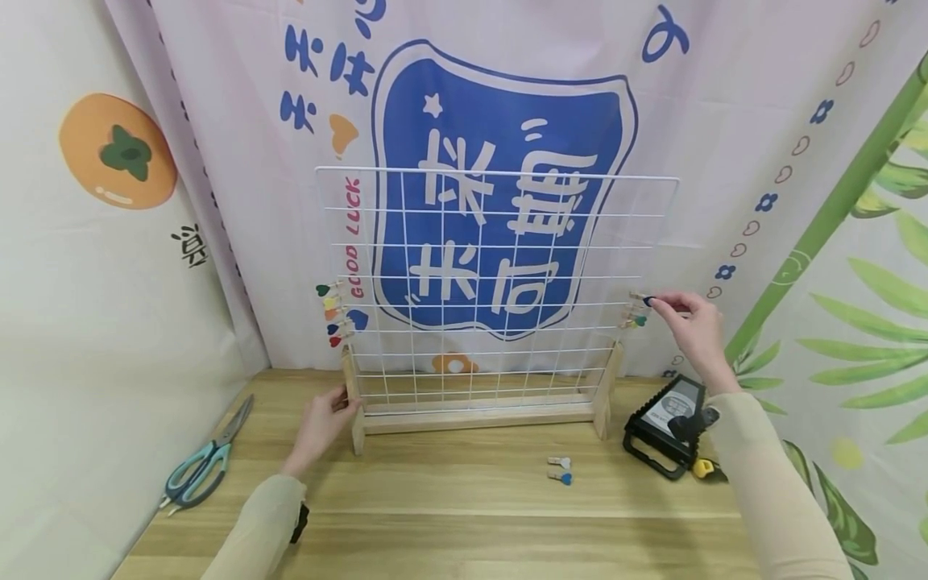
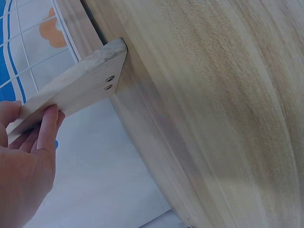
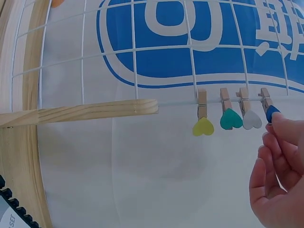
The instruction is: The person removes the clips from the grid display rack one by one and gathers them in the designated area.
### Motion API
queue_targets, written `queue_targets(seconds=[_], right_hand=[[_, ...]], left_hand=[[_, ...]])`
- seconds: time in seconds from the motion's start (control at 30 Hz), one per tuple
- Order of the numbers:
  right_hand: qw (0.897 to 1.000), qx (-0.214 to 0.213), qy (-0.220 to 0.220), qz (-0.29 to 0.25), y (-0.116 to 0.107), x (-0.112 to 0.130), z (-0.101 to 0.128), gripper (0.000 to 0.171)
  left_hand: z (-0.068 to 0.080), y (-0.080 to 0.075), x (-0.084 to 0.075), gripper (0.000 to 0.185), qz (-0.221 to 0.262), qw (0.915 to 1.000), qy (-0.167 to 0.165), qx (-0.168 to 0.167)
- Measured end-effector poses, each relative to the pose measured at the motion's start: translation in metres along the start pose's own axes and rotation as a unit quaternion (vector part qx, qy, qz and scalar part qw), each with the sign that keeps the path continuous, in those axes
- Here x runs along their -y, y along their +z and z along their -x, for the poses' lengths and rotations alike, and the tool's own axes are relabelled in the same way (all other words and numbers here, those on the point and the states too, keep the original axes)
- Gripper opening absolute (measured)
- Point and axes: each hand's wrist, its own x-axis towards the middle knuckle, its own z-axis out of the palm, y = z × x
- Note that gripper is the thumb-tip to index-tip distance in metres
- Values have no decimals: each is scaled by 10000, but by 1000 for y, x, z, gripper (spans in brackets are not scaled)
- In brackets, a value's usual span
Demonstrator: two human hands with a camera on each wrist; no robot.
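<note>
A white wire grid (image 1: 507, 306) stands upright in a wooden stand (image 1: 478, 421). With thumb and fingers my left hand (image 1: 322, 423) grips the stand's left wooden upright (image 2: 80, 85). At the grid's right edge, my right hand (image 1: 692, 326) pinches a small wooden clothespin (image 3: 266, 99) by its dark blue heart; its jaws are at the edge wire. Beside it on that wire hang clothespins with a white heart (image 3: 251, 119), a green heart (image 3: 231, 118) and a yellow heart (image 3: 203, 127). Several heart clothespins (image 1: 331, 315) line the left edge.
On the table (image 1: 449, 515) in front lie a white-heart clothespin (image 1: 559, 462) and a blue-heart clothespin (image 1: 561, 478). Scissors (image 1: 206, 467) lie at left. A black case (image 1: 663, 423) and a yellow-and-black item (image 1: 705, 469) sit at right, near my right forearm. A printed curtain (image 1: 507, 121) hangs behind.
</note>
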Motion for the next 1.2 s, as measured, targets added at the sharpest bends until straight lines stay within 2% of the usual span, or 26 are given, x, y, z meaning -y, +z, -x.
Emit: queue_targets(seconds=[0.2, 0.43, 0.57, 0.83, 1.2], right_hand=[[9998, -145, 102, -51, -2, 0, 0, 42], [9988, -236, 422, -65, -10, -1, 5, 46], [9992, -198, 358, -43, -14, -6, 15, 45], [10000, -46, -20, 38, -8, -15, 51, 37], [9987, 480, -140, 103, 32, -38, 116, 21]], left_hand=[[-1, 2, -1, 27, 12, 10000, -4, 60], [-1, 1, -2, 27, 12, 10000, -25, 82], [0, 0, -3, 25, 25, 10000, -3, 68], [3, 1, -1, 26, 74, 9999, -27, 72], [3, -2, -5, 23, 174, 9998, 33, 49]])
